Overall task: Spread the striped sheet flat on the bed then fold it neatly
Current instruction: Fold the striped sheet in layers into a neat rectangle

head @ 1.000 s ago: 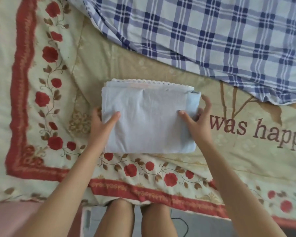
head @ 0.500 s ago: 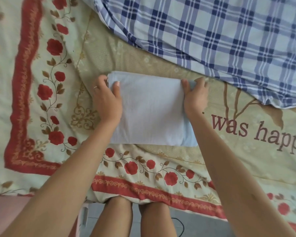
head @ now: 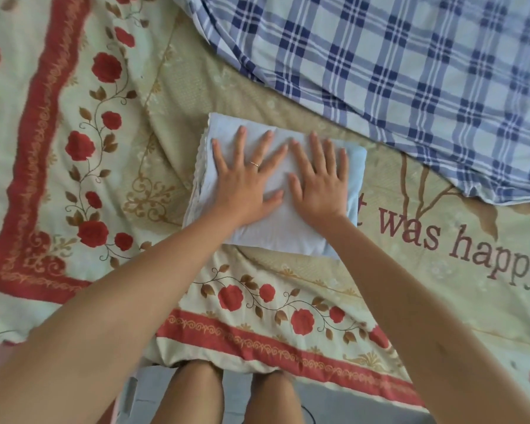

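hands: my left hand (head: 245,182) and right hand (head: 318,182) press flat, fingers spread, on folded sheet (head: 276,228)
risk: uneven pressing could shift layers, bundle springs open

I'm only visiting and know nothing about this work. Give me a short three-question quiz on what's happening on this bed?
1. True or false: the left hand and the right hand both press flat on the folded sheet.
2. Where is the checked blue cloth? A) under the hands B) on the bed, beyond the sheet C) on the floor
3. Fill in: the ring is on the ___ hand.
Key: 1 true; 2 B; 3 left.
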`<action>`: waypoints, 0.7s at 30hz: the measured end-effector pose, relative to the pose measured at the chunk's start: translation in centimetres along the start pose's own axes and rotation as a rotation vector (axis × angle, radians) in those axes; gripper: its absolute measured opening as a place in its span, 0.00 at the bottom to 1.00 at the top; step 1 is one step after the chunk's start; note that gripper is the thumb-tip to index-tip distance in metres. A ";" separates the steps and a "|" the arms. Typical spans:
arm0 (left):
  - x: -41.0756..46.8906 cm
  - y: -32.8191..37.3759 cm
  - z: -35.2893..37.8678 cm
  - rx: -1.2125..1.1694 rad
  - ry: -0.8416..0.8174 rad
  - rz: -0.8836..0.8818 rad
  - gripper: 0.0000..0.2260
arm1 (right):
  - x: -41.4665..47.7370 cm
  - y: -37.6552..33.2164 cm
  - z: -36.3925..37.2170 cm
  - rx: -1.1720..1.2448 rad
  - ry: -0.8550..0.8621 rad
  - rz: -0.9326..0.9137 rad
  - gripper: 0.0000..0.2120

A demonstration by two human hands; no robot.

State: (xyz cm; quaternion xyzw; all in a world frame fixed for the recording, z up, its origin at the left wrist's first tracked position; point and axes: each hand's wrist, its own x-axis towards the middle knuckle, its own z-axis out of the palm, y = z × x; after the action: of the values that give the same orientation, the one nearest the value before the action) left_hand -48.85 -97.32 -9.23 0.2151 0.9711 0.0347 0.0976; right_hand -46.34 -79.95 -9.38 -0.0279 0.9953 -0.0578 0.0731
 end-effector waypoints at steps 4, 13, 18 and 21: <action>-0.1 -0.4 0.6 -0.016 0.073 -0.006 0.33 | 2.4 0.0 -0.1 -0.046 0.007 0.045 0.30; -13.1 4.8 0.3 -1.064 0.484 -1.018 0.33 | 7.3 0.6 -6.5 0.188 -0.578 0.076 0.41; -10.9 8.6 -1.0 -2.023 0.166 -1.538 0.50 | 6.5 -0.4 -8.8 0.249 -0.780 0.209 0.50; -10.4 9.0 -0.6 -2.103 0.140 -1.538 0.35 | 4.5 0.4 -9.4 0.300 -0.916 0.371 0.53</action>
State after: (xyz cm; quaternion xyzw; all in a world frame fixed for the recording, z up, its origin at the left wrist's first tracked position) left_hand -35.98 -93.58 -5.88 -0.5733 0.3557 0.7199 0.1625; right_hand -52.16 -78.84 -0.81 0.1374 0.8302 -0.1677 0.5136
